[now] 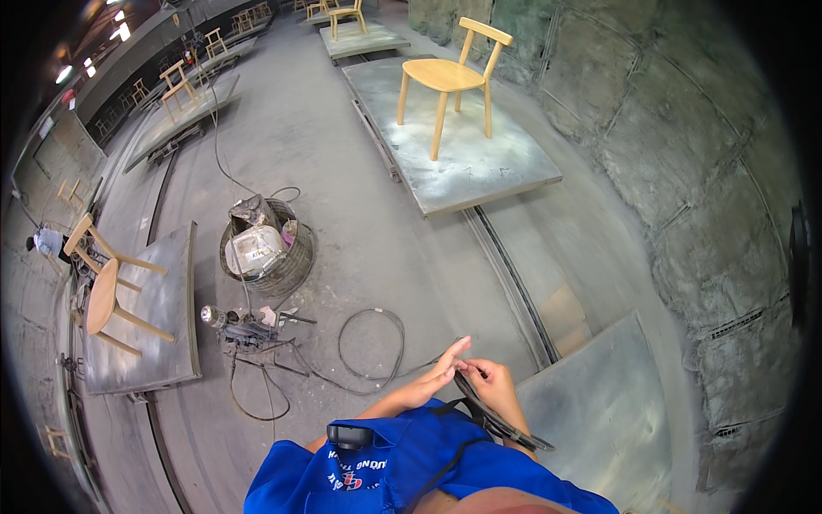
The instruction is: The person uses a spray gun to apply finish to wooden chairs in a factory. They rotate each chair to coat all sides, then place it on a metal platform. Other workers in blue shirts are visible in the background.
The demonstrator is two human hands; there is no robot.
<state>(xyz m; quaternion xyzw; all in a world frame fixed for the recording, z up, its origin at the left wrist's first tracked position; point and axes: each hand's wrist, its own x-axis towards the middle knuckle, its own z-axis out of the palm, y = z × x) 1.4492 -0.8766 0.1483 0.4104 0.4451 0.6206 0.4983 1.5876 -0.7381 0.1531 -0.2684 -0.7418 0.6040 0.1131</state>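
A dark curved strap [501, 420] runs slanting, its upper end pinched.

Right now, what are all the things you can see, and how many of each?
Wooden chair: about six, pale yellow, on platforms; farthest ones hard to count.
Platform: several, grey, along the floor.
Basket: one, round, holding bags, floor centre-left.
Spray gun: one, metal, on the floor by the basket.
Hose: one loop, black, floor.
Black strap: one, in the right hand.
Apron: one, blue.
Left hand: fingers touching the strap's end.
Right hand: grip on the strap.
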